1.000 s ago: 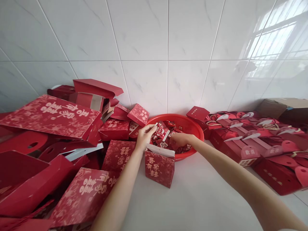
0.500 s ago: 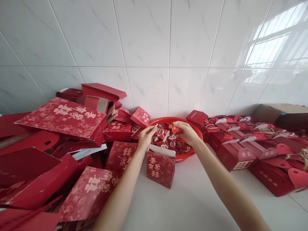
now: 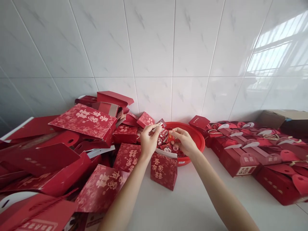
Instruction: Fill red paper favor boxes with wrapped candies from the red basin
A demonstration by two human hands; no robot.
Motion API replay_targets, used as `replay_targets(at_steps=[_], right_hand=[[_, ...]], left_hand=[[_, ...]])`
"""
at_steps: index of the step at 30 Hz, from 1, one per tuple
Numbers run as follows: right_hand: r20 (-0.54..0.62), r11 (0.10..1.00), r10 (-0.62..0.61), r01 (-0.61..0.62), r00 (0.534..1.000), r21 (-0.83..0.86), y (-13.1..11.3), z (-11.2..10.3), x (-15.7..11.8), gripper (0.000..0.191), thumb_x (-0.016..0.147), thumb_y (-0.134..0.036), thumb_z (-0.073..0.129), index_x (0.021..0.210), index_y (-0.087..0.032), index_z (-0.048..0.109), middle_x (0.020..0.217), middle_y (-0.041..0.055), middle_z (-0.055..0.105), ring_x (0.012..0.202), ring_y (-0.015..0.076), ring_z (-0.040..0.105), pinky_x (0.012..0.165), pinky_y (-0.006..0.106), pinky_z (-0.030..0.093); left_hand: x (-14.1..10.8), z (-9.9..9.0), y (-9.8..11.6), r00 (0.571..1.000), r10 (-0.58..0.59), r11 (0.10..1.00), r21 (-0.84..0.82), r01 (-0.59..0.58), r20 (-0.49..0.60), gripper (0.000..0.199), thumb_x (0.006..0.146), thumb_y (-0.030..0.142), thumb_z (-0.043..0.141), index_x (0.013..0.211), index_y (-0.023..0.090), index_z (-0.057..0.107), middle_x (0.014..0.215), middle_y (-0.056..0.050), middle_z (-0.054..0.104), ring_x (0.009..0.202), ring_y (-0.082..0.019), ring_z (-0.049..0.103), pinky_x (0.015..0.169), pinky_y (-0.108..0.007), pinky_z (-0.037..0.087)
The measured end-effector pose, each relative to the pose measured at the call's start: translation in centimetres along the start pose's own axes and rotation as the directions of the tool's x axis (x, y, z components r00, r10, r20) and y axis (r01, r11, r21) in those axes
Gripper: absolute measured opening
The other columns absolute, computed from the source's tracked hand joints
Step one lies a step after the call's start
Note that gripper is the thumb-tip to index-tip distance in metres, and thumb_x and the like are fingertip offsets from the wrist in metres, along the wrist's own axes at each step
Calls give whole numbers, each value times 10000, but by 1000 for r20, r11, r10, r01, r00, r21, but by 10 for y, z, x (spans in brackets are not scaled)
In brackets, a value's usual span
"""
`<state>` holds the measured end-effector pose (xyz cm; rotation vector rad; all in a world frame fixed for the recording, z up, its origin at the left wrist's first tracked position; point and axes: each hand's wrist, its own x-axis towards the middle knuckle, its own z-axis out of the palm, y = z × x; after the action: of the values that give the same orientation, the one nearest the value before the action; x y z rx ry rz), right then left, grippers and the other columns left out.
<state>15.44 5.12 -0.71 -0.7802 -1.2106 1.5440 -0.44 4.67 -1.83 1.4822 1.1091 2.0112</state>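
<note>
My left hand [image 3: 149,138] is closed in a pinch on a dark red packet with white lettering [image 3: 163,134], raised over the near left side of the red basin [image 3: 199,138]. Close to it on the right, my right hand [image 3: 184,141] pinches a small orange-red packet [image 3: 171,138]. Below both hands stands a red gift box with gold characters [image 3: 164,171], upright in front of the basin, its top flap showing pale. More small wrapped packets [image 3: 166,147] lie in the basin, partly hidden by my hands.
Red box shells and bags [image 3: 84,122] are heaped on the left. On the right stand rows of red handled gift boxes [image 3: 238,160] and a brown cardboard box [image 3: 284,115]. A red box [image 3: 199,122] leans behind the basin. White tiles [image 3: 154,48] form the back wall.
The view has tilted up and turned slightly left. My left hand now lifts a dark red packet above the basin; my right hand keeps the orange-red packet, with both hands closer together.
</note>
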Motion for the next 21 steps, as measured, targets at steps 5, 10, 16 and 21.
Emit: replay_targets(at_steps=[5, 10, 16, 21], right_hand=[[-19, 998, -61, 61, 998, -5, 1, -5, 0, 458, 550, -413, 898, 821, -196, 599, 660, -51, 554, 487, 73, 472, 391, 202, 350], [-32, 991, -102, 104, 994, 78, -10, -19, 1, 436, 550, -384, 901, 886, -184, 708, 748, -4, 622, 579, 87, 514, 432, 194, 354], [26, 994, -76, 74, 997, 77, -17, -28, 0, 415, 611, -388, 867, 955, -176, 773, 820, 37, 686, 632, 108, 548, 503, 225, 406], [65, 998, -55, 54, 996, 22, -21, -21, -7, 358, 591, -393, 890, 840, -169, 763, 769, 25, 663, 609, 95, 539, 460, 200, 363]], left_hand=[[-5, 4, 10, 996, 22, 1000, -12, -21, 92, 259, 767, 417, 789, 896, 193, 788, 977, -80, 759, 936, -243, 699, 832, -312, 540], [-3, 4, 17, 988, -39, 998, -50, 47, 149, 309, 819, 462, 710, 918, 180, 789, 1008, -85, 780, 988, -263, 707, 883, -334, 540], [-2, -1, 28, 948, -102, 992, -37, 118, 301, 239, 733, 351, 768, 899, 183, 804, 965, -75, 793, 961, -281, 717, 872, -355, 556], [0, -11, 39, 918, -75, 997, 3, 81, 391, 366, 759, 313, 758, 1112, 215, 746, 1117, -75, 760, 1038, -278, 703, 889, -353, 560]])
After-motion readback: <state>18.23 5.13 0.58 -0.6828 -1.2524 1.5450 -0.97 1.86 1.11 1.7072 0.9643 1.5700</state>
